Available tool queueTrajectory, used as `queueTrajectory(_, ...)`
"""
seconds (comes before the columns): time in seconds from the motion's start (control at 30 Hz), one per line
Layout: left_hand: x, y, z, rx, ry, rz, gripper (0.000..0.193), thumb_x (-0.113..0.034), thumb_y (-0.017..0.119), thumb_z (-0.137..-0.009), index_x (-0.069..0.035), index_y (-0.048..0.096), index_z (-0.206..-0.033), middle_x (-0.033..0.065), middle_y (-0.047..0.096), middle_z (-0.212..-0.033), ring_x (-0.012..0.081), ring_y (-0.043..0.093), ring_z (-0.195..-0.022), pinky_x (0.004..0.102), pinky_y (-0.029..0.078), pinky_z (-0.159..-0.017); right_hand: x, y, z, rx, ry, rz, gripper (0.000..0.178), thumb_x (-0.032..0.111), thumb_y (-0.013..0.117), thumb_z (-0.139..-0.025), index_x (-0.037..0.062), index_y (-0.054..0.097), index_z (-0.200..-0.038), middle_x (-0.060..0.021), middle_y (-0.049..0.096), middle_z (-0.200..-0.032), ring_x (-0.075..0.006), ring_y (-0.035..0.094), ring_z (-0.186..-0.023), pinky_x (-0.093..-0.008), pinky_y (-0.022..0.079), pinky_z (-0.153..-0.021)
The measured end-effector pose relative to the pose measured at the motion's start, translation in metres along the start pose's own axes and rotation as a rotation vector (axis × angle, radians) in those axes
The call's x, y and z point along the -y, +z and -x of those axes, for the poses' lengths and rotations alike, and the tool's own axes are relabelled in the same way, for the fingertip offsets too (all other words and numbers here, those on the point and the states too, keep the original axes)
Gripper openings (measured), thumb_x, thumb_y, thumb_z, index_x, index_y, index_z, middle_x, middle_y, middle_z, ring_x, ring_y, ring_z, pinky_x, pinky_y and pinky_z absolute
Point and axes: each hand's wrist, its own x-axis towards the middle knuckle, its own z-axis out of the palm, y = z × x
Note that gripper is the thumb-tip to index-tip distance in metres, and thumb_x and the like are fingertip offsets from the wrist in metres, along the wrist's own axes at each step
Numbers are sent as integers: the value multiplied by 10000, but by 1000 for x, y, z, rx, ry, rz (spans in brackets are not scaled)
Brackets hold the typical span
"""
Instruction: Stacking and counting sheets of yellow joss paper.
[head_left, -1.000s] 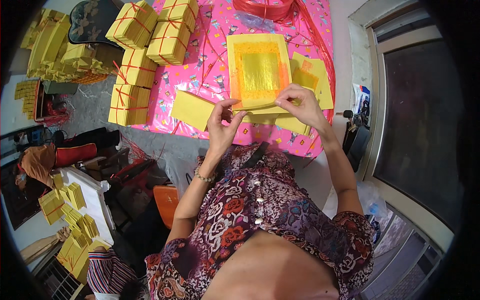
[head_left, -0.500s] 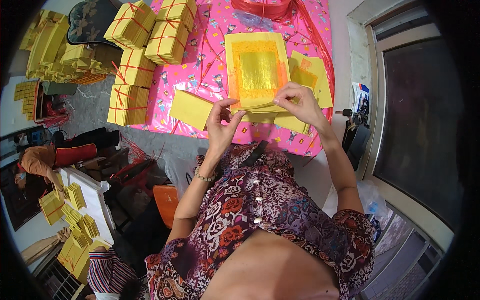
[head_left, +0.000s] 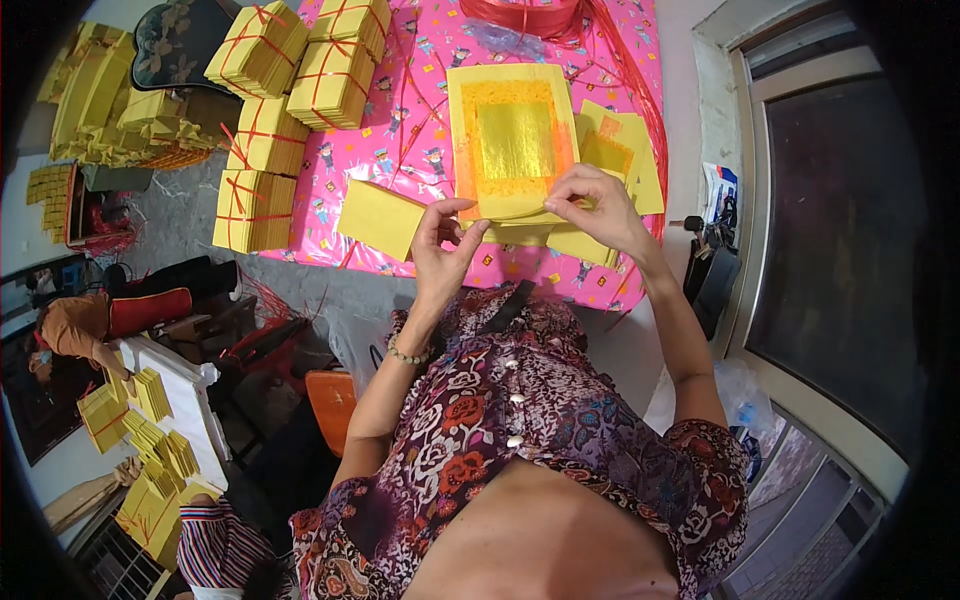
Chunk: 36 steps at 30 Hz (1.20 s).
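yellow sheet (head_left: 515, 140) w/ gold sq. in orange border lay approx 12 o'clock in view, on pink tablecloth (head_left: 345, 160). r hand (head_left: 605, 210) pinched its nr edge at 5 o'clock corner, thumb + finger tight on paper. l hand (head_left: 440, 248) was at 7 o'clock corner, thumb + index a narrow gap apart; couldn't tell if it gripped. more sheets (head_left: 648, 190) showed at sheet's 3 to 5 o'clock; plain yellow paper (head_left: 380, 218) lay at its 8 o'clock, nr l hand. bundles (head_left: 252, 215) w/ red ties stood 10 o'clock in view, red ribbon roll (head_left: 525, 22) at 12.
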Motion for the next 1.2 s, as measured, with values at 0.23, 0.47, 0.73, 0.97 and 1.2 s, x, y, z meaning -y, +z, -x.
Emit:
queueTrajectory(0.23, 3, 1, 2, -8, -48, 82, 271, -87, 763, -802, -55, 626, -1035, -64, 488, -747, 23, 435, -643, 172, 395, -578, 4, -5, 2, 69, -113, 117, 184, 165, 773, -744, 53, 686, -862, -34, 623, -867, -196, 597, -875, -330, 476, -784)
queueTrajectory(0.47, 5, 1, 0, 0, -91, 138, 265, -83, 760, -807, -51, 625, -1033, -67, 474, -752, 18, 427, -639, 163, 394, -573, 0, -6, -1, 98, -93, 90, 172, 113, 778, -735, 43, 678, -857, -38, 626, -872, -191, 610, -865, -319, 482, -757)
queueTrajectory(0.73, -27, -6, -6, -3, 92, -419, 384, -214, 817, -726, -80, 632, -1034, 26, 516, -862, 136, 497, -737, 282, 437, -659, 8, -5, -4, 3, -352, 327, 132, 145, 739, -775, 45, 667, -822, -46, 637, -814, -214, 630, -763, -331, 486, -667)
queueTrajectory(0.97, -55, 12, -30, 214, 600, -793, 454, -237, 792, -705, -67, 608, -1084, 121, 579, -1088, 291, 541, -982, 400, 423, -837, 28, -8, -3, -29, -426, 512, 146, 194, 719, -783, 63, 656, -801, -48, 610, -771, -237, 610, -724, -362, 474, -646)
queueTrajectory(1.2, -52, 24, -42, 285, 601, -893, 451, -16, 658, -680, -74, 578, -1120, 89, 603, -1143, 297, 540, -941, 390, 474, -782, 39, -9, -7, -230, -440, 405, 271, 259, 743, -769, 77, 657, -951, -90, 596, -958, -280, 589, -901, -376, 493, -777)
